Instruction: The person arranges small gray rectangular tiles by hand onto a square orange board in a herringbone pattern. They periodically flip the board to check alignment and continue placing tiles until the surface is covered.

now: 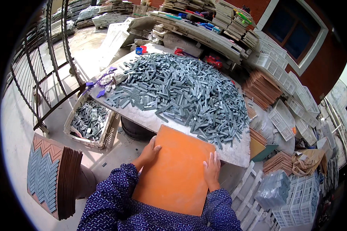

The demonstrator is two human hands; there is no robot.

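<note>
A flat square orange board (175, 169) lies in front of my body, its far edge against the near edge of the worktable (142, 117). My left hand (148, 154) grips the board's left edge, thumb on top. On the right edge rests my right hand (212, 171), fingers along the side and thumb on the face; its underside fingers are hidden. Beyond the board, a wide heap of thin grey stone strips (181, 88) covers most of the tabletop. The board's orange face bears no strips.
At left stand a stack of boards (67, 181) topped with herringbone strips, a crate (69, 125) of strip pieces and a metal rack (50, 77). White crates (297, 204), brown board stacks (260, 90) and a slatted pallet (246, 192) fill the right. Stone slabs (204, 32) are piled behind.
</note>
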